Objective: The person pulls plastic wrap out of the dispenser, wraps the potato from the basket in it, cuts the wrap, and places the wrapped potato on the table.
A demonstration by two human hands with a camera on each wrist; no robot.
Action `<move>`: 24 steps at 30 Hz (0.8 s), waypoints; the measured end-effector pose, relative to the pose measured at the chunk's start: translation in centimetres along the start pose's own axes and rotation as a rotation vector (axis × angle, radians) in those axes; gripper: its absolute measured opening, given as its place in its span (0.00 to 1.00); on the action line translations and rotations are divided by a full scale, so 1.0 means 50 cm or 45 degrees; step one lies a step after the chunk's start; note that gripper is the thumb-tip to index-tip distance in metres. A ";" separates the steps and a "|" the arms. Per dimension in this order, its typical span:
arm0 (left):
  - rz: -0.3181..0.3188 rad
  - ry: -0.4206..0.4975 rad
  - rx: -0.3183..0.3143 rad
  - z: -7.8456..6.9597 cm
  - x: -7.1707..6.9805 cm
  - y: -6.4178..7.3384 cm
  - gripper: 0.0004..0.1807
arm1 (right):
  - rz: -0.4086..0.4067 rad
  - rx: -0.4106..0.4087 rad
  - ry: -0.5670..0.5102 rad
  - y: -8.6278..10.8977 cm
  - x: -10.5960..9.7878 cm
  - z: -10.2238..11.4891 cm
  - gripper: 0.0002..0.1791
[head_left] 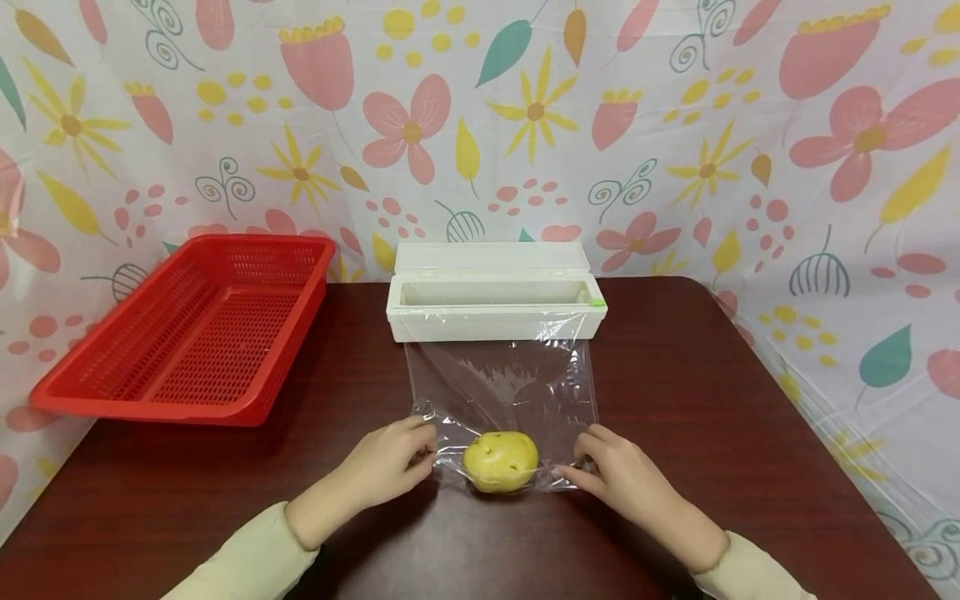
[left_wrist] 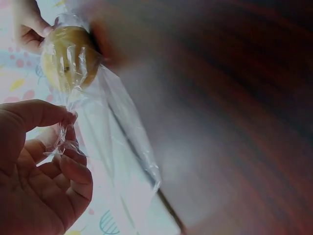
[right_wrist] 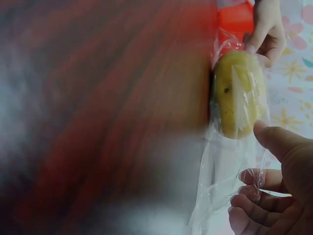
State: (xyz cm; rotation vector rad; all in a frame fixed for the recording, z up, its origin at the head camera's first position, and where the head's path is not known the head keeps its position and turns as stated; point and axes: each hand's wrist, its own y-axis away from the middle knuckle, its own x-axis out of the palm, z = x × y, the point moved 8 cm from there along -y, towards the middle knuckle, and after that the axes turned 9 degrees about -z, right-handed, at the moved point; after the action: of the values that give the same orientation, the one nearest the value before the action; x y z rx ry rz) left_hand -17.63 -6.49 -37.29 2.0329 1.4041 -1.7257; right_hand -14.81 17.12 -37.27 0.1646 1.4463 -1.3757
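A yellow potato (head_left: 499,458) lies on the table, with clear plastic wrap (head_left: 491,383) over it. That sheet runs back to a white wrap dispenser box (head_left: 495,327), its lid raised. Left of the potato, my left hand (head_left: 390,462) pinches a gathered corner of the wrap between thumb and fingers; the bunched film (left_wrist: 66,132) shows in the left wrist view. My right hand (head_left: 622,471) holds the opposite side with curled fingers. In the right wrist view, its thumb (right_wrist: 279,139) points at the potato's near end, and crumpled film lies at its fingertips.
A red perforated plastic basket (head_left: 258,408) stands on the table at the left. Dark reddish-brown tabletop (head_left: 697,375) extends to the right of the dispenser. Behind the table hangs a flower-patterned curtain (head_left: 525,200), which also runs along the right side.
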 end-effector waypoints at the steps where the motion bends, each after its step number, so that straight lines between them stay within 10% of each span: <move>1: 0.012 0.025 -0.004 0.003 0.004 -0.002 0.08 | 0.013 0.005 0.006 -0.002 0.002 -0.002 0.16; 11: 0.040 0.159 0.014 0.015 0.018 -0.010 0.07 | 0.146 0.082 0.035 -0.014 0.024 -0.011 0.19; 24: 0.084 -0.002 -0.038 0.012 0.041 -0.031 0.06 | 0.187 0.120 0.063 -0.030 0.047 -0.020 0.20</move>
State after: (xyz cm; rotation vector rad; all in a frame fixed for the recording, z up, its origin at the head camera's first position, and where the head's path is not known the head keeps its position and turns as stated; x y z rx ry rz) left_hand -19.33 -4.86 -38.48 2.0380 1.3384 -1.6700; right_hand -17.41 16.16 -38.30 0.3609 1.3819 -1.3278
